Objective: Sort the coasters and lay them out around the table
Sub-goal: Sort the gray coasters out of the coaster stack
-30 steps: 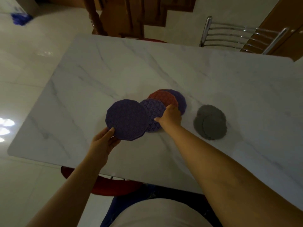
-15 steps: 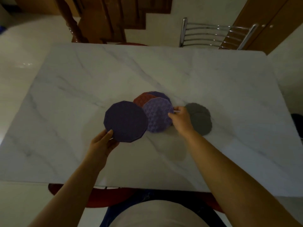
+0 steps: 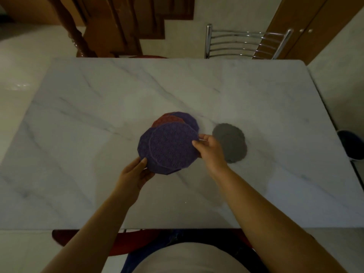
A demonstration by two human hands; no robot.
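My left hand (image 3: 136, 174) holds a dark purple coaster (image 3: 143, 148) by its near edge, above the marble table (image 3: 98, 115). My right hand (image 3: 211, 148) pinches the right edge of a patterned purple coaster (image 3: 173, 145) that lies on top of the dark one. Behind them a red coaster (image 3: 167, 120) and another purple coaster (image 3: 189, 120) lie overlapped on the table. Two grey coasters (image 3: 230, 142) lie stacked to the right, just past my right hand.
A metal-backed chair (image 3: 246, 42) stands at the table's far side and a wooden stair rail (image 3: 78, 36) at the far left. A red seat edge (image 3: 65, 235) shows under the near edge. A dark round object (image 3: 350, 144) sits on the floor at right.
My right hand lifted the patterned purple coaster off the pile and brought it over the dark purple one in my left hand. The two now overlap.
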